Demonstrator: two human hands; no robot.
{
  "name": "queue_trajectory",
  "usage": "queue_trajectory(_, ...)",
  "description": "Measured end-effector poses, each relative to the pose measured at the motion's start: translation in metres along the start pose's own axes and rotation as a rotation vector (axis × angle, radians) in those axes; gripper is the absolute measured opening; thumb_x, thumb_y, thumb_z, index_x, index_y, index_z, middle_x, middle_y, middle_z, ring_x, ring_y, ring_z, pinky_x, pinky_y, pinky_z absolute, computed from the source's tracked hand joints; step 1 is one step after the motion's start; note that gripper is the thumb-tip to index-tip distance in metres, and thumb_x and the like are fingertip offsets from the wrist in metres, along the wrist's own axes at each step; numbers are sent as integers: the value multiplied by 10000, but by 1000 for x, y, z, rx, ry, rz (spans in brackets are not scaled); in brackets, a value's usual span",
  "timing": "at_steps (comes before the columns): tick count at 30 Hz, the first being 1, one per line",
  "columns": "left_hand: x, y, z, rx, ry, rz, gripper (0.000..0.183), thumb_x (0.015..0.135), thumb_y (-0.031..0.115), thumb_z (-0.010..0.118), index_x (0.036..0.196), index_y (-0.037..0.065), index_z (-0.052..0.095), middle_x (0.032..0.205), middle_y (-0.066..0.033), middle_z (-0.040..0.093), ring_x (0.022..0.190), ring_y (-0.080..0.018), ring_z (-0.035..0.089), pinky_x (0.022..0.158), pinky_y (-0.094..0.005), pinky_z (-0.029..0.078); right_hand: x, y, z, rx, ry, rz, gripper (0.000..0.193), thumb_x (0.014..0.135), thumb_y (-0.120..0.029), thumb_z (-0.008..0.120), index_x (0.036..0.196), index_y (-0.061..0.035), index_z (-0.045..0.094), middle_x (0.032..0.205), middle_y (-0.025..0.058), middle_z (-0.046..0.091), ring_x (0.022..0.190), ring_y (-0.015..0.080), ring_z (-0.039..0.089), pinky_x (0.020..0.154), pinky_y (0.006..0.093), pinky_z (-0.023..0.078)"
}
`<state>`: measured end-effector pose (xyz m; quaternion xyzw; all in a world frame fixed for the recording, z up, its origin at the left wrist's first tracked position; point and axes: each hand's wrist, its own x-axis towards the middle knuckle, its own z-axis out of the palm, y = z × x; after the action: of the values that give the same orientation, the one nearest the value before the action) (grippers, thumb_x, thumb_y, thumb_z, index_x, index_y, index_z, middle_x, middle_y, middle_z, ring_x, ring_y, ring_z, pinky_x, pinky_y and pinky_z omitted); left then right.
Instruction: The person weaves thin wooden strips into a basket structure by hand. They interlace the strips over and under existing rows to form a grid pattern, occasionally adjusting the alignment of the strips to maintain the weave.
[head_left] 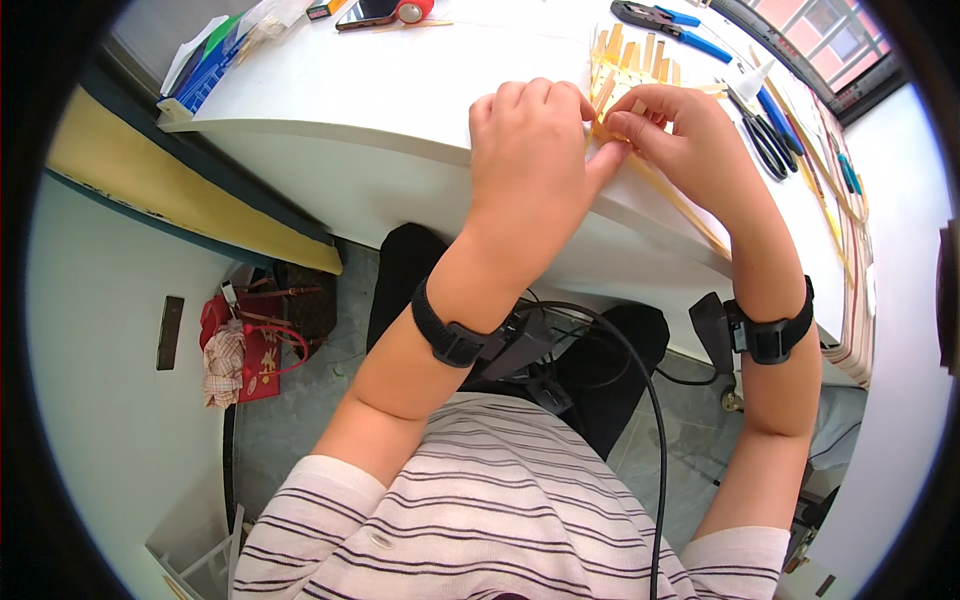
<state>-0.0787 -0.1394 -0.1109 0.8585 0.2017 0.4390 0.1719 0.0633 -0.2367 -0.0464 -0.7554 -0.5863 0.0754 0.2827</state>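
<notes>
A small woven piece of yellowish bamboo-like strips [632,75] lies at the desk's near edge, its strip ends fanning out toward the back. My left hand [530,150] is closed at its left side, fingers curled and thumb stretched to the right against the near edge of the weave. Thumb and index finger of my right hand [685,140] pinch a strip at the same spot, close to the left thumb. One long thin strip [685,210] runs from under the hands toward the lower right, past the desk edge. The exact grip points are partly hidden behind the fingers.
Blue-handled pliers [690,35], black-handled scissors [770,145] and a white-nozzled bottle [752,80] lie right of the weave. Farther left are a phone [368,12], a red round object [413,10] and a blue box [205,75]. A black cable [655,430] hangs below my forearms.
</notes>
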Motion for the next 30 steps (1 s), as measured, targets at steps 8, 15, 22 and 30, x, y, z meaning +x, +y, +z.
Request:
queue_trajectory(8, 1, 1, 5, 86, 53, 9, 276, 823, 293, 809, 932, 77, 677, 927, -53, 683, 978, -273, 617, 930, -428, 427, -4, 5, -5, 20, -70, -129, 147, 905, -108, 707, 1007, -5, 736, 851, 90, 697, 795, 178, 622, 761, 310, 507)
queue_trajectory(15, 0, 2, 4, 76, 30, 15, 273, 821, 296, 821, 937, 82, 697, 928, -47, 691, 975, -267, 621, 932, -422, 425, -7, 5, -9, -45, -81, -232, 187, 859, -12, 711, 1046, -3, 710, 932, 116, 693, 870, 235, 662, 818, 340, 536)
queue_trajectory(22, -1, 2, 6, 66, 46, 18, 270, 826, 300, 823, 932, 82, 706, 928, -45, 702, 978, -263, 626, 927, -417, 425, -12, 3, -7, -92, -46, -207, 201, 850, 30, 697, 1049, -2, 701, 952, 106, 696, 906, 248, 666, 845, 347, 538)
queue_trajectory(30, -2, 1, 4, 22, 22, 10, 249, 847, 287, 804, 941, 76, 709, 944, -59, 687, 1002, -259, 612, 965, -414, 402, -12, 5, -7, -128, -35, -257, 186, 847, 25, 697, 1033, 17, 694, 975, 125, 692, 911, 266, 677, 841, 353, 539)
